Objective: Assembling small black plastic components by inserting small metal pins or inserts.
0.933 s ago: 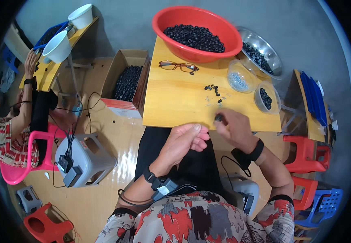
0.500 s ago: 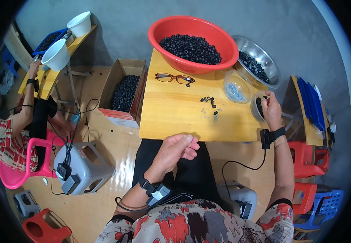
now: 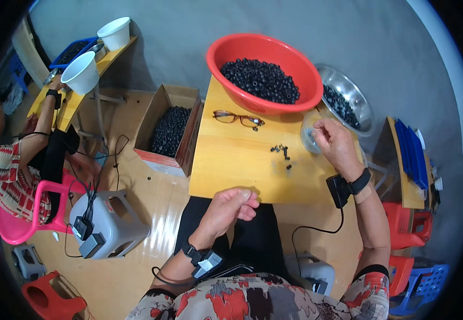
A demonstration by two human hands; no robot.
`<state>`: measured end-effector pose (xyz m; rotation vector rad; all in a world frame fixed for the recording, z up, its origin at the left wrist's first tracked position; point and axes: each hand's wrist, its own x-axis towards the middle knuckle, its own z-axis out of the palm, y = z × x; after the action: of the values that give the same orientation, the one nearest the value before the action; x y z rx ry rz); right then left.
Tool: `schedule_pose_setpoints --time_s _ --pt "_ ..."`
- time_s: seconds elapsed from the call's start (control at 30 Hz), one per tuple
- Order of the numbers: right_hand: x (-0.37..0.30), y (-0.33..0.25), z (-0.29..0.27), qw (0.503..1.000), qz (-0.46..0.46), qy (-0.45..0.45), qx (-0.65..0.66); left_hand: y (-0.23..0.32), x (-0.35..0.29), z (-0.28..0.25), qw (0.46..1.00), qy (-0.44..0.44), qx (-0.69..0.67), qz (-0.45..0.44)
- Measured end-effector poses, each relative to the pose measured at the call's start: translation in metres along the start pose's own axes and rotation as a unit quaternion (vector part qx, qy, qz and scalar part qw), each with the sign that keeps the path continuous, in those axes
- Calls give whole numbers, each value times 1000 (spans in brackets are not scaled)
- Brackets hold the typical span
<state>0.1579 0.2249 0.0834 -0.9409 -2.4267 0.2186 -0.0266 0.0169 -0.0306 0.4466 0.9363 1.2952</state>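
My left hand [image 3: 228, 210] is curled closed just off the near edge of the wooden table [image 3: 226, 170]; anything inside the fingers is hidden. My right hand [image 3: 337, 145] is at the right side of the table, fingertips pinched together beside a clear plastic tub [image 3: 307, 140] that it partly covers. I cannot make out what the pinch holds. A small cluster of black parts [image 3: 286, 153] lies on the tabletop between the hands, with tiny pale clear bits [image 3: 279, 168] below it. The cup of black parts on the right is hidden by my right hand.
A red basin [image 3: 220, 53] full of black parts stands at the back, a steel bowl [image 3: 365, 106] of parts beside it. Glasses [image 3: 231, 117] lie at the table's left; a cardboard box [image 3: 145, 141] is on the floor. Another person [image 3: 15, 168] sits far left.
My right hand has left the cup of black parts and moved left to the clear tub, its fingers pinched. My left hand stays curled near the table edge. The whole view has shifted slightly.
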Motion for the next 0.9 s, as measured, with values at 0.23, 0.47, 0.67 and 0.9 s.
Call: schedule_pose_setpoints --time_s 0.23,0.47,0.67,0.9 --pt "91 -8 21 998 -45 -45 20 5 -1 -23 1000 -12 -14 3" --pt "146 35 81 961 53 -265 61 11 -2 -25 996 -76 5 -36" --pt "160 50 118 891 -57 -450 -9 16 1 -25 997 -70 6 -35" --pt "160 28 106 854 59 -515 35 16 4 -22 997 -68 26 -16"
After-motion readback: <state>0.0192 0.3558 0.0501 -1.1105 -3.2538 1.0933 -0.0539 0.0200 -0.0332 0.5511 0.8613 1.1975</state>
